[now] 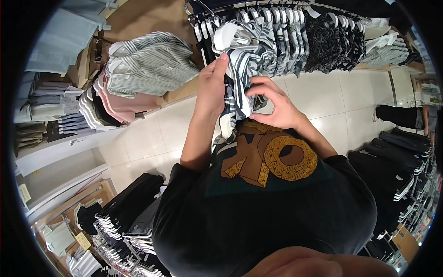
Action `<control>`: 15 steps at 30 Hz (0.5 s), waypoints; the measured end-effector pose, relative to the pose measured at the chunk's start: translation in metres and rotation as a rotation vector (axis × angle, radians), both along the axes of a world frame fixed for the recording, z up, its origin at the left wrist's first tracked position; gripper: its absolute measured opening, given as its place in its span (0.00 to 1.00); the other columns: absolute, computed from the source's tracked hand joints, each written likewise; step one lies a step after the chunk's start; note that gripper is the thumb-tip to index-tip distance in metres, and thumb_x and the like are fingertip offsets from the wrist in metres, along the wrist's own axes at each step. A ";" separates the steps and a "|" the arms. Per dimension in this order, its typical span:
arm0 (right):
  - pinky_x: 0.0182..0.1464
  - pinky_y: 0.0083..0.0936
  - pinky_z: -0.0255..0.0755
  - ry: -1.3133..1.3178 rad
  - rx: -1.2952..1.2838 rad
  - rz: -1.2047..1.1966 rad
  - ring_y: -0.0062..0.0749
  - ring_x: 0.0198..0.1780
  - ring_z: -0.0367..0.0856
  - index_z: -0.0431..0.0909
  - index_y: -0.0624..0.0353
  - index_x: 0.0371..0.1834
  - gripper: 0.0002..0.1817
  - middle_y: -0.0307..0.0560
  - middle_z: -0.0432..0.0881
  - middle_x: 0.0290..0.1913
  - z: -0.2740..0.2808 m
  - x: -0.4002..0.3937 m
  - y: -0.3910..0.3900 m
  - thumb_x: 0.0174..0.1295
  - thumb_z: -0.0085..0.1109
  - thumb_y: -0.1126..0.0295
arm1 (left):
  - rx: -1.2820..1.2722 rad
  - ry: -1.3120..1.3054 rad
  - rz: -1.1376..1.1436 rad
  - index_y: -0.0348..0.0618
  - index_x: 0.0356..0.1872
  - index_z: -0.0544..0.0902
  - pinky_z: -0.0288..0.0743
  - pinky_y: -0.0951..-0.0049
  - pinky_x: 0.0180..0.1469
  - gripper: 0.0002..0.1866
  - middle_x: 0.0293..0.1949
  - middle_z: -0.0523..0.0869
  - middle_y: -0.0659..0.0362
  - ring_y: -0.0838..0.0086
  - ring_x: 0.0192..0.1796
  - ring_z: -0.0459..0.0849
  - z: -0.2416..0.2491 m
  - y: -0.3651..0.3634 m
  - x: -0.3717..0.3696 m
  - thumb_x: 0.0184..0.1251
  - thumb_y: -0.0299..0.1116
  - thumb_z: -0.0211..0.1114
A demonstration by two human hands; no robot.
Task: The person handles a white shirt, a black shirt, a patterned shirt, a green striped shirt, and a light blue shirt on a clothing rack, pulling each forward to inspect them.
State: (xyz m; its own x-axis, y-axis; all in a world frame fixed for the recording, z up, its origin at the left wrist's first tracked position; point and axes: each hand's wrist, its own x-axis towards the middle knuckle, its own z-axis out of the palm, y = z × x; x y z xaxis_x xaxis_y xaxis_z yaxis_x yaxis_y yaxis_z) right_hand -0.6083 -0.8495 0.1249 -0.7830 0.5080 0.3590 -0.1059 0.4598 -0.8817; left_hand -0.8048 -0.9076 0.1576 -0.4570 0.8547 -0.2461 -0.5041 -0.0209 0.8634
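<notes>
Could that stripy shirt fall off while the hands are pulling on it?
Maybe. The left hand and right hand grip the black-and-white striped shirt hanging on a packed rack. Tugging might slip it off its white hanger, or drag neighbouring striped shirts along.

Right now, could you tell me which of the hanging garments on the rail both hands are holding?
The black-and-white striped shirt at the rail's left end; the left hand and right hand grip it.
</notes>
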 end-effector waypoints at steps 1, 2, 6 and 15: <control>0.67 0.34 0.75 0.027 0.006 -0.002 0.45 0.65 0.81 0.89 0.56 0.50 0.18 0.50 0.81 0.62 -0.005 -0.001 0.000 0.56 0.78 0.78 | 0.006 -0.008 -0.007 0.34 0.47 0.88 0.80 0.77 0.43 0.19 0.41 0.92 0.60 0.81 0.38 0.86 0.000 0.000 -0.001 0.88 0.41 0.57; 0.67 0.34 0.75 0.026 0.006 -0.001 0.45 0.65 0.81 0.89 0.56 0.50 0.18 0.50 0.81 0.62 -0.009 0.000 0.001 0.56 0.78 0.78 | 0.012 -0.016 -0.014 0.34 0.47 0.88 0.80 0.77 0.44 0.19 0.41 0.92 0.60 0.81 0.38 0.86 -0.001 0.000 -0.001 0.88 0.41 0.58; 0.64 0.35 0.76 0.049 0.005 0.063 0.43 0.62 0.82 0.89 0.60 0.46 0.10 0.51 0.82 0.61 -0.014 0.002 0.007 0.62 0.71 0.79 | 0.006 -0.023 -0.021 0.34 0.47 0.88 0.80 0.77 0.44 0.19 0.41 0.93 0.60 0.81 0.38 0.86 -0.001 -0.002 -0.001 0.88 0.41 0.58; 0.54 0.27 0.77 0.084 -0.184 -0.126 0.30 0.51 0.85 0.82 0.67 0.48 0.06 0.50 0.88 0.50 -0.010 0.004 0.023 0.74 0.57 0.80 | -0.090 0.226 -0.122 0.34 0.50 0.91 0.76 0.78 0.49 0.17 0.41 0.89 0.61 0.81 0.42 0.84 -0.018 -0.008 -0.009 0.83 0.41 0.66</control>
State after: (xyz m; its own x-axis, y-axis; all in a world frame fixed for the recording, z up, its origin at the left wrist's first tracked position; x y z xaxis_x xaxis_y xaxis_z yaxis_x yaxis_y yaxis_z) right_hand -0.6043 -0.8270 0.1153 -0.6806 0.6628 0.3122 -0.1344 0.3059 -0.9425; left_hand -0.8135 -0.9158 0.1396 -0.4042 0.8861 -0.2270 -0.2921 0.1101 0.9500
